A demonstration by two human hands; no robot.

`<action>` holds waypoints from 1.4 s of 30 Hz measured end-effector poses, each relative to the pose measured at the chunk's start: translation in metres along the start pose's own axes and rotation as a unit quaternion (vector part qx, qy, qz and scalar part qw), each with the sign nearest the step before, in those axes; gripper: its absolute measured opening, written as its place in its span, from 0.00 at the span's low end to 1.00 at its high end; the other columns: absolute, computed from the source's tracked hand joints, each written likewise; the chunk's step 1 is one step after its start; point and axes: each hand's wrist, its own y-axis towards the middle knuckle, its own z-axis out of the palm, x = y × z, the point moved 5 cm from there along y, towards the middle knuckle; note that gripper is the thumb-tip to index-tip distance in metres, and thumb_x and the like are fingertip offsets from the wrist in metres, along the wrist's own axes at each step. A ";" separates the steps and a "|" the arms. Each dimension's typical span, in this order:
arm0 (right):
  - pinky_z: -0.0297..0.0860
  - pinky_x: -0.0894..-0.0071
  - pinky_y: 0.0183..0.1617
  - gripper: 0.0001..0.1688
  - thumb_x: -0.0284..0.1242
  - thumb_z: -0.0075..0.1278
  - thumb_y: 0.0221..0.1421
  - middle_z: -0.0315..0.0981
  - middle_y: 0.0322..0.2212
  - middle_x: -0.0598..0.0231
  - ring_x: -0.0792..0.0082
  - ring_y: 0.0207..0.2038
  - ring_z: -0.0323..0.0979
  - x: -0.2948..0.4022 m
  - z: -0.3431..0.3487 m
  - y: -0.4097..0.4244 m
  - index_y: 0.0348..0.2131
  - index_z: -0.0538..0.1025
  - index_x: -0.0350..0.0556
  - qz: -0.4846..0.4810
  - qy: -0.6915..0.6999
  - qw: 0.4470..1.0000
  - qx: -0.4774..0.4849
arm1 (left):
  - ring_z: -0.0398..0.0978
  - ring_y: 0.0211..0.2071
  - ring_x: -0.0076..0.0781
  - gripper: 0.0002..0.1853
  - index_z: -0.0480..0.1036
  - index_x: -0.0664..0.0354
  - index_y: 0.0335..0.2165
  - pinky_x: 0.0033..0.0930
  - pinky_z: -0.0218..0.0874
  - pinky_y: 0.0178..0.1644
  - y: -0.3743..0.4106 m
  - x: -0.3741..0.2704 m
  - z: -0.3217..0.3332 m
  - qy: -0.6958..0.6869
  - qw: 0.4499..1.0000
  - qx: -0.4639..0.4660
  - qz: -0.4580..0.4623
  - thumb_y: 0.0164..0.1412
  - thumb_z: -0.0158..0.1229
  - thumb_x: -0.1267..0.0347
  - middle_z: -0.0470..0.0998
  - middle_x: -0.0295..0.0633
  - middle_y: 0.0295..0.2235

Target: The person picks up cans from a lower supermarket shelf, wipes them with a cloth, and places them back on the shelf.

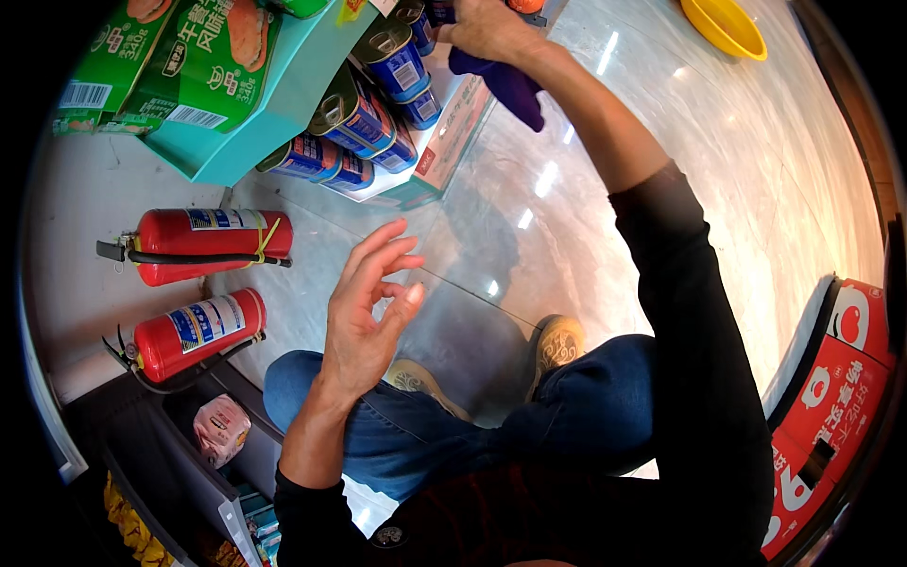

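Note:
My right hand (485, 32) is stretched out at the top, closed on a purple cloth (506, 85) that hangs down from it. It is beside stacked blue food tins (393, 64) on the white lower shelf with a printed front edge (460, 127). My left hand (372, 305) is raised over the floor with its fingers curled apart, holding nothing. Green packs of luncheon meat (205, 64) lie on the teal shelf (241, 142) above the tins.
Two red fire extinguishers (212, 244) are by the wall at left. Dark bins with a pink package (221, 429) and yellow packets (131, 521) are at lower left. A yellow basin (723, 28) is on the tiled floor at upper right; red printed boxes (836, 375) are at right.

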 end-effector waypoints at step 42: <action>0.74 0.66 0.33 0.39 0.51 0.60 0.37 0.77 0.24 0.51 0.64 0.25 0.77 -0.014 -0.083 -0.103 0.37 0.77 0.33 0.077 0.078 0.994 -0.029 | 0.71 0.51 0.39 0.21 0.64 0.66 0.54 0.31 0.66 0.44 0.008 0.011 0.010 -0.253 0.951 0.047 -0.170 0.67 0.46 0.65 0.64 0.49 0.57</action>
